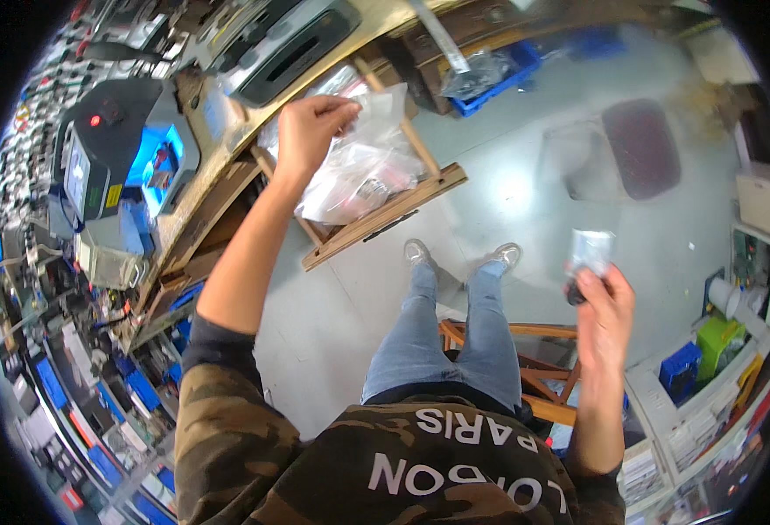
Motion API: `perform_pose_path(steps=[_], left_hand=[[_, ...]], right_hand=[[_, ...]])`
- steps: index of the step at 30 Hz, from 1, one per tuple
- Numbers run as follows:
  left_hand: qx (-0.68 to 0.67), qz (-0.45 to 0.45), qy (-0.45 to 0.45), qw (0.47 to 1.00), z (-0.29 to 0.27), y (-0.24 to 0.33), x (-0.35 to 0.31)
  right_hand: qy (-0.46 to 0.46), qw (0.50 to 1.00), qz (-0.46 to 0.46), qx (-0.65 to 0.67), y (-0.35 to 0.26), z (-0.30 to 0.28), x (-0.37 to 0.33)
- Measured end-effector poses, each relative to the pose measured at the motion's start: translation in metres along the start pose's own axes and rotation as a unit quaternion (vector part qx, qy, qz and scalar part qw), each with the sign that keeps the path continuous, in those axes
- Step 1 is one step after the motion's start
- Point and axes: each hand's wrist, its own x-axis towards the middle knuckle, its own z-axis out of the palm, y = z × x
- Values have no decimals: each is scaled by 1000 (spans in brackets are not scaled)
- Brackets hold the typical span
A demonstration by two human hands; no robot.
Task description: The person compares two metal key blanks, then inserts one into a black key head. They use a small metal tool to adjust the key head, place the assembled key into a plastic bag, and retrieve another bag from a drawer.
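My left hand [308, 133] reaches over an open wooden drawer [394, 217]. Its fingers are pinched at the edge of a whitish see-through plastic bag [383, 112]. More clear plastic bags [363, 179] lie heaped in the drawer below, some with reddish or dark contents too blurred to name. Off to the right, my right hand [604, 306] is raised above the floor. Between thumb and fingers it holds a small clear plastic bag [592, 248]. A small black piece [575, 292] shows by those fingers; whether it sits inside that bag I cannot tell.
The drawer juts from a wooden workbench [194, 206] bearing a dark machine [109, 144] with a blue-lit opening and a grey device [293, 48]. A blue tray [497, 83] stands beyond the drawer. A wooden stool [542, 389] is behind my legs; a dark-seated chair [640, 149] stands far right.
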Motion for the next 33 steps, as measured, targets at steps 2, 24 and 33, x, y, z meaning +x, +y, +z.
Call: perform_pose_path(steps=[2,24,33], left_hand=[[-111,-32,-23,993,24,42,-24],[-290,33,-218,931,156,184,-136],[-140,141,-203,959,162,202,-139]], right_hand=[[-56,998,-24,12,0,15,-1],[42,970,-123,204,-15,-21,-37],[25,966,-120,227,-14,-39,-44]])
